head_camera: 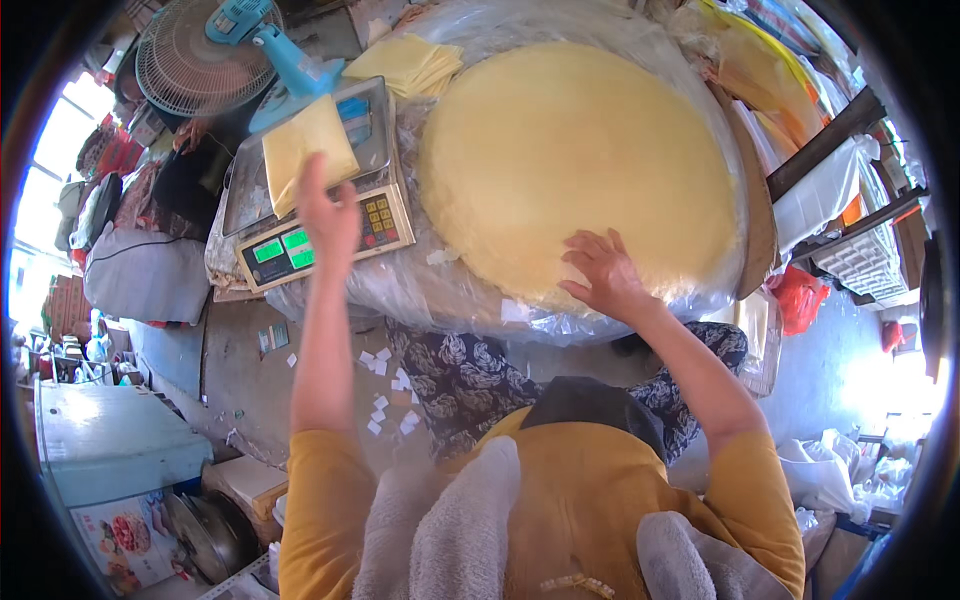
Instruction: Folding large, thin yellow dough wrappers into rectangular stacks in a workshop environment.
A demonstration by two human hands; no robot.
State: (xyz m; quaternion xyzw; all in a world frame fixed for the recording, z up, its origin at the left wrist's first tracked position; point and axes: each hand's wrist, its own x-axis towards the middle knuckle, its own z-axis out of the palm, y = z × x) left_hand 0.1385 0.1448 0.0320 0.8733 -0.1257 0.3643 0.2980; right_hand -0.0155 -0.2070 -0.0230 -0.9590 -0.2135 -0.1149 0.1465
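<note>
A large pile of thin round yellow sheets (577, 165) lies on a plastic-covered table before me. My right hand (604, 274) rests over its near edge, fingers spread and slightly curled, with nothing seen in it. My left hand (326, 214) is blurred, at the near edge of a folded yellow sheet bundle (307, 150); whether it touches the bundle I cannot tell. That bundle lies on the metal pan of a digital scale (324, 238) with lit green displays. Behind the scale, more folded yellow sheets (412, 64) are stacked on the plastic.
A blue electric fan (289, 64) stands behind the scale at the left. Cardboard (754, 217) and a shelf rack with a white basket (862, 259) border the table's right side. Small white paper pieces (381, 403) are scattered on the floor; a pale blue cabinet (120, 431) stands lower left.
</note>
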